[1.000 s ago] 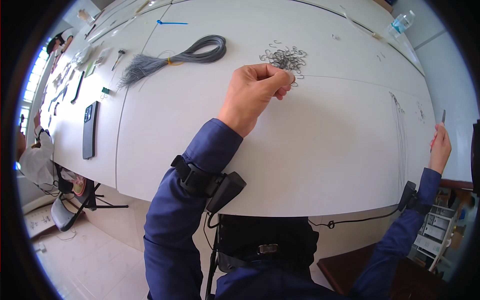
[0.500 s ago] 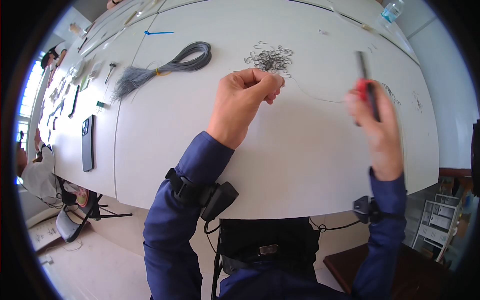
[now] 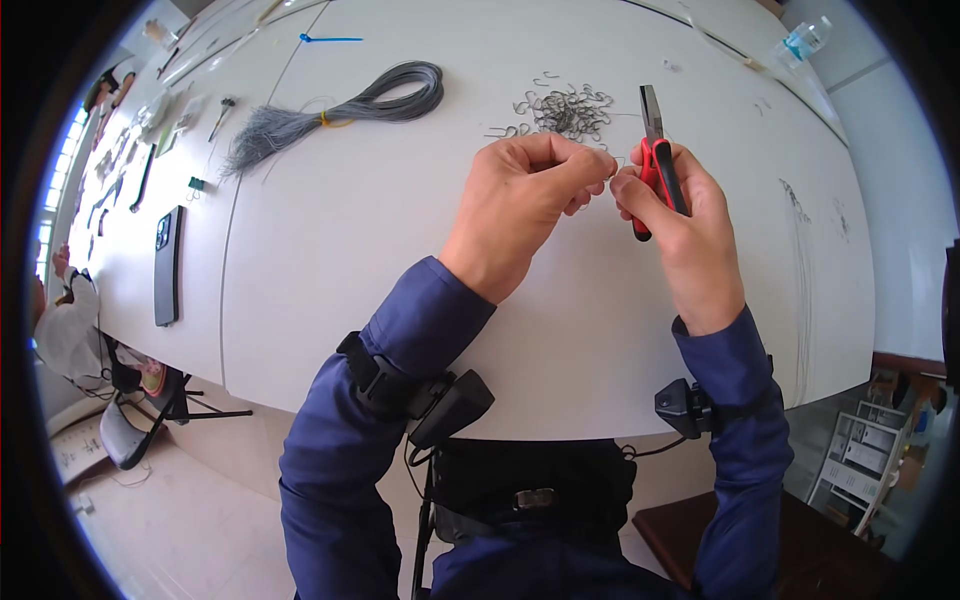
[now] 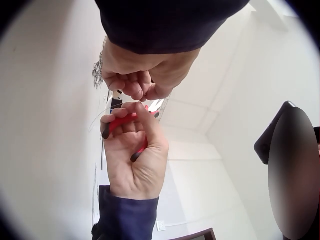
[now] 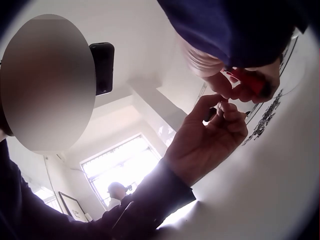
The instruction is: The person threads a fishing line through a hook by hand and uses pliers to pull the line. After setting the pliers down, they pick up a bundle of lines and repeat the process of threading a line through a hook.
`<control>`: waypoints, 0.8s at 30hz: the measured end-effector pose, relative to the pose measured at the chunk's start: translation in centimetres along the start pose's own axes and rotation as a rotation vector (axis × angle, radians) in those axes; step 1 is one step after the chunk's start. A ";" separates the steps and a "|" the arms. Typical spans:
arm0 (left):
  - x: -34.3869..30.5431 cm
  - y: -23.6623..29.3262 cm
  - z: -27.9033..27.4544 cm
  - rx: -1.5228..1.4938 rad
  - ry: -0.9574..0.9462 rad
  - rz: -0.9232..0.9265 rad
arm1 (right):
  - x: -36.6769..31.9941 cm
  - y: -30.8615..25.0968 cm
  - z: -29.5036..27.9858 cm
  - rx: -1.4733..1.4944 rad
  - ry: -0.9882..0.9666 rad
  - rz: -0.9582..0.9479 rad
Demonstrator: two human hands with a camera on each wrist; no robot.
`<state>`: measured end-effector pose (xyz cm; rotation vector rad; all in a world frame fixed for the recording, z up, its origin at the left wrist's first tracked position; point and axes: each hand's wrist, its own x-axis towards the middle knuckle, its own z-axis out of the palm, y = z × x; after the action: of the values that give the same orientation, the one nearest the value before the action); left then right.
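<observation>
Over the table, my left hand (image 3: 515,205) pinches the end of a thin wire (image 4: 98,114) between thumb and forefinger; the fingers mostly hide the pinched part. Close beside it, fingertips almost meeting, my right hand (image 3: 695,240) grips pliers (image 3: 652,112) with red and black handles, their metal nose pointing away from me. The thumb and forefinger of that hand come together at the left fingertips. Just beyond both hands lies a heap of small dark metal hooks (image 3: 572,110).
A tied bundle of grey wire (image 3: 405,95) lies left of the heap, with a blue cable tie (image 3: 333,39) behind it. A phone (image 3: 169,265) is farther left. At right, long wires (image 3: 801,290) lie by more hooks (image 3: 793,198); a bottle (image 3: 806,42) stands far right.
My right hand has swung in from the table's far right edge with the pliers and now meets the left hand. The left hand keeps its pinch near the heap.
</observation>
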<state>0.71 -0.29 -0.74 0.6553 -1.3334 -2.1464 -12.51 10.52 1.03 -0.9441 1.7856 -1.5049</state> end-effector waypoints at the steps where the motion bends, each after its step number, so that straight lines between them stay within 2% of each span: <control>1: 0.0 0.0 0.0 -0.001 -0.001 0.002 | 0.0 0.1 -0.1 -0.002 -0.002 -0.003; 3: 0.0 0.1 0.0 -0.001 -0.001 0.002 | -0.1 0.3 -0.1 -0.006 -0.006 -0.010; 6: 0.1 0.0 -0.1 0.022 0.003 0.003 | -0.3 -0.8 -0.1 0.174 0.000 0.095; 9: 0.1 0.0 0.1 0.074 0.002 0.006 | 0.2 -1.2 -0.1 0.267 0.025 0.106; 12: 0.0 -0.1 0.1 0.096 -0.001 0.006 | 0.6 -0.8 -0.4 0.399 0.004 0.100; 15: 0.1 -0.1 0.0 0.106 -0.006 0.000 | 0.7 -0.5 -0.9 0.411 -0.020 0.096; 18: 0.1 -0.1 0.1 0.093 0.002 -0.002 | 1.1 -0.5 -1.1 0.502 0.057 0.049; 21: 0.2 -0.1 0.0 0.039 0.039 0.016 | 0.4 -1.2 -2.0 0.335 -0.034 0.148; 24: 0.3 -0.3 0.0 0.032 0.079 0.042 | -0.8 -0.5 -1.3 0.203 -0.016 0.149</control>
<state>0.46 -0.37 -1.04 0.7114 -1.3297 -2.0484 -13.00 11.86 1.73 -0.7054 1.6182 -1.5443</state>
